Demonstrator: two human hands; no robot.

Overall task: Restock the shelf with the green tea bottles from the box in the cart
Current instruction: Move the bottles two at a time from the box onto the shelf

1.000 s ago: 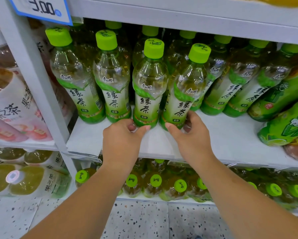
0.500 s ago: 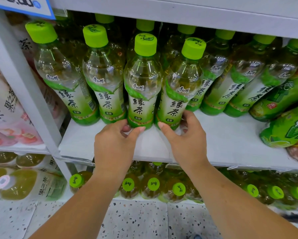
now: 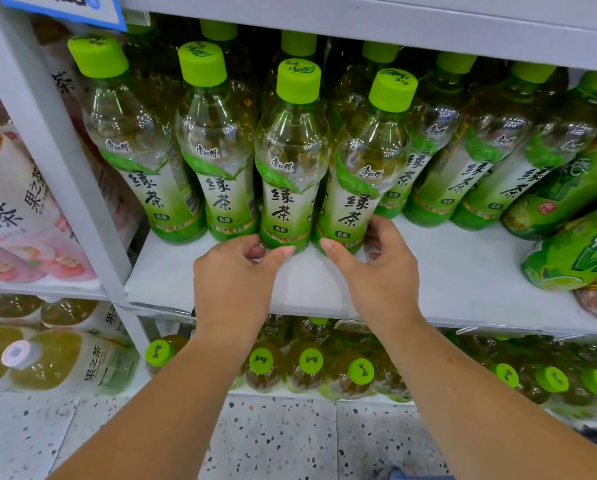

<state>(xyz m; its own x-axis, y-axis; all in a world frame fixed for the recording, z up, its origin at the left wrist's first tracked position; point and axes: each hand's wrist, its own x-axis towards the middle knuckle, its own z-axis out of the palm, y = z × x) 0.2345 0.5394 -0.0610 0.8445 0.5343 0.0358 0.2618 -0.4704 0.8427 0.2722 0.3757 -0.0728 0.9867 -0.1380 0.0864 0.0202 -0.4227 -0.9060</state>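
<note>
Several green tea bottles with lime caps stand in rows on the white shelf. My left hand grips the base of the third front bottle, thumb and fingers curled round its bottom. My right hand grips the base of the fourth front bottle, which leans slightly right. Both bottles stand at the front of the shelf, touching each other. To their left stand two more front bottles. The box and cart are out of view.
A grey upright post bounds the shelf on the left, with pink and white fruit tea bottles beyond it. Green pouches lie at the right. Bare shelf lies right of my right hand. More capped bottles fill the shelf below.
Both hands keep their grip on the two bottle bases. The view has shifted closer, and the right bottle has edged nearer the left one.
</note>
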